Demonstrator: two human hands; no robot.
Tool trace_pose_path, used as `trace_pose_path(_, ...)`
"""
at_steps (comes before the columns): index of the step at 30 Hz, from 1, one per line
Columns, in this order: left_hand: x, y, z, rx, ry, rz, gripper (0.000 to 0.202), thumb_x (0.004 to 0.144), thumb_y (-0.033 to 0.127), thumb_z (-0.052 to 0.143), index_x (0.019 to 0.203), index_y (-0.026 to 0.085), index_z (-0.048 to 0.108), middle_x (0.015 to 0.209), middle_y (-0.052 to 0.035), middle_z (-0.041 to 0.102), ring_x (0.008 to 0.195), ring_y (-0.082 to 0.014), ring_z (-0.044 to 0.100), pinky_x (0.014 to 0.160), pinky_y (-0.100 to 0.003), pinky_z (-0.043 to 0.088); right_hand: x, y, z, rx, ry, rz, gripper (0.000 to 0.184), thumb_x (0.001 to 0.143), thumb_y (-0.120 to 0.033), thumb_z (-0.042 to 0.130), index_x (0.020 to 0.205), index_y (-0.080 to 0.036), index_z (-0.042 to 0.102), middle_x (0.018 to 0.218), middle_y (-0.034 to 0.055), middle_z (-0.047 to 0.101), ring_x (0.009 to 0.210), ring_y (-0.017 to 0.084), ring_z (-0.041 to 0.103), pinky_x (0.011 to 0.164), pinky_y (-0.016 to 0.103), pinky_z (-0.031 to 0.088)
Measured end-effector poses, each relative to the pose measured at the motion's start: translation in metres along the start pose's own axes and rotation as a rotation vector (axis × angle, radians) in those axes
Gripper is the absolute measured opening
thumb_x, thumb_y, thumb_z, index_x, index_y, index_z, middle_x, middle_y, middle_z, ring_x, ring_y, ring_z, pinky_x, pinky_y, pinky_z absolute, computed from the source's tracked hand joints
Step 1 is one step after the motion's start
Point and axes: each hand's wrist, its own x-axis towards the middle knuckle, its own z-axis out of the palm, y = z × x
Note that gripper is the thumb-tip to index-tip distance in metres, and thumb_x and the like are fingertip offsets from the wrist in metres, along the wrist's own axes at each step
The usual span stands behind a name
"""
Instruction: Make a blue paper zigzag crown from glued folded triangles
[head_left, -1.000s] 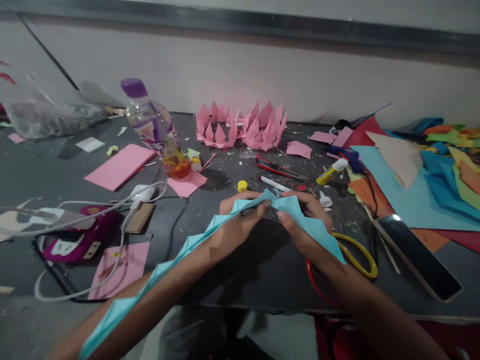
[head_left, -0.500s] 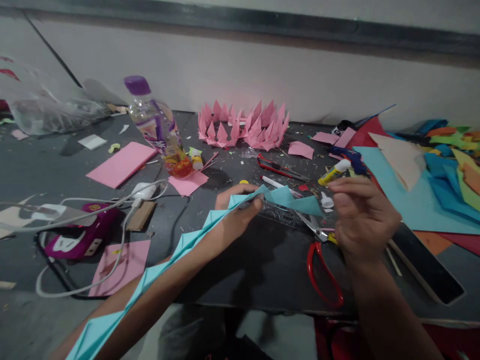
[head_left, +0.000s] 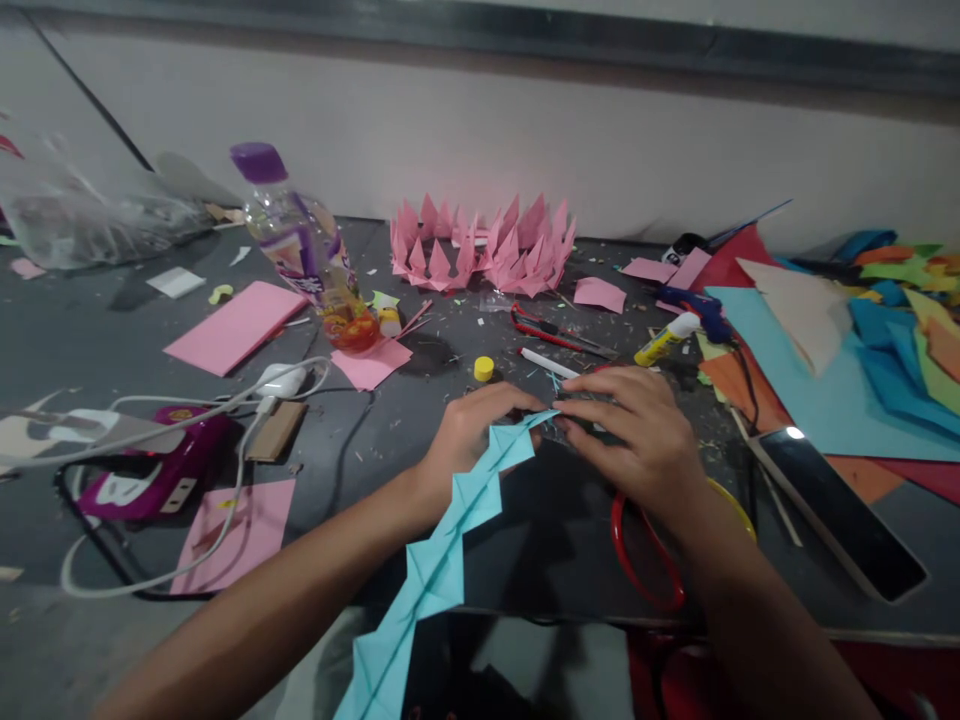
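A long light-blue folded paper chain of joined triangles runs from the table's middle down off its front edge. My left hand pinches its far end against the dark tabletop. My right hand lies fingers-down over the same end, pressing it, with its fingertips meeting those of my left hand. Red-handled scissors lie partly under my right wrist.
A pink folded paper crown stands at the back. A purple-capped bottle, pink sheets, a glue stick, a yellow cap, a phone, cables and a heap of coloured paper lie around.
My right hand, raised and away from the paper half a second ago, has come down onto the chain's end. The chain has dropped from my left forearm and hangs over the front edge.
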Motion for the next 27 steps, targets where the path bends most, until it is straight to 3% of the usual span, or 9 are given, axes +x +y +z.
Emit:
trace_pose_path(11, 0.002, 0.003, -0.001, -0.022, -0.001, -0.04, 0.009, 0.08, 0.021, 0.058, 0.087, 0.017, 0.062, 0.078, -0.0043, 0.066, 0.071, -0.0146, 0.06, 0.068, -0.026, 0.046, 0.001, -0.004, -0.002, 0.135, 0.016, 0.157, 0.008, 0.082, -0.019, 0.056, 0.08, -0.025, 0.061, 0.088, 0.0028, 0.07, 0.085, 0.019, 0.063, 0.079, 0.038, 0.047)
trace_pose_path(15, 0.003, 0.003, 0.0, -0.063, 0.053, -0.099, 0.008, 0.079, 0.023, 0.058, 0.082, 0.018, 0.063, 0.076, -0.0037, 0.066, 0.068, -0.0137, 0.059, 0.066, -0.025, 0.045, -0.001, -0.001, -0.009, 0.251, 0.171, 0.373, 0.01, 0.086, -0.023, 0.049, 0.079, -0.024, 0.056, 0.089, 0.0041, 0.066, 0.088, 0.02, 0.061, 0.081, 0.039, 0.047)
trace_pose_path(19, 0.004, 0.007, 0.003, -0.185, 0.131, -0.294, 0.01, 0.077, 0.026, 0.059, 0.077, 0.017, 0.062, 0.068, -0.0013, 0.063, 0.058, -0.0115, 0.053, 0.056, -0.023, 0.043, -0.003, 0.01, -0.01, 0.287, 0.352, 0.492, 0.025, 0.088, -0.03, 0.045, 0.064, -0.023, 0.049, 0.081, 0.0043, 0.062, 0.084, 0.021, 0.06, 0.079, 0.041, 0.047)
trace_pose_path(22, 0.007, 0.008, 0.002, -0.274, 0.167, -0.417, 0.011, 0.076, 0.028, 0.061, 0.074, 0.017, 0.061, 0.063, 0.0014, 0.059, 0.054, -0.0102, 0.05, 0.052, -0.022, 0.04, -0.006, 0.025, -0.005, 0.289, 0.418, 0.557, 0.01, 0.078, -0.03, 0.062, 0.084, -0.025, 0.056, 0.107, 0.0065, 0.058, 0.096, 0.023, 0.057, 0.08, 0.04, 0.047)
trace_pose_path(24, 0.01, 0.007, 0.0, -0.272, 0.177, -0.459, 0.012, 0.075, 0.027, 0.062, 0.069, 0.017, 0.061, 0.061, 0.0019, 0.057, 0.056, -0.0106, 0.05, 0.053, -0.022, 0.04, -0.009, 0.035, -0.001, 0.294, 0.416, 0.608, 0.037, 0.072, -0.027, 0.068, 0.106, -0.028, 0.054, 0.12, 0.0079, 0.053, 0.102, 0.024, 0.055, 0.08, 0.04, 0.048)
trace_pose_path(27, 0.012, 0.003, 0.0, -0.348, 0.196, -0.533, 0.013, 0.075, 0.027, 0.062, 0.066, 0.018, 0.06, 0.062, 0.0016, 0.057, 0.061, -0.012, 0.055, 0.058, -0.023, 0.045, -0.011, 0.043, 0.003, 0.329, 0.231, 0.677, 0.036, 0.072, -0.029, 0.067, 0.106, -0.026, 0.057, 0.107, 0.0069, 0.061, 0.093, 0.023, 0.059, 0.078, 0.039, 0.048)
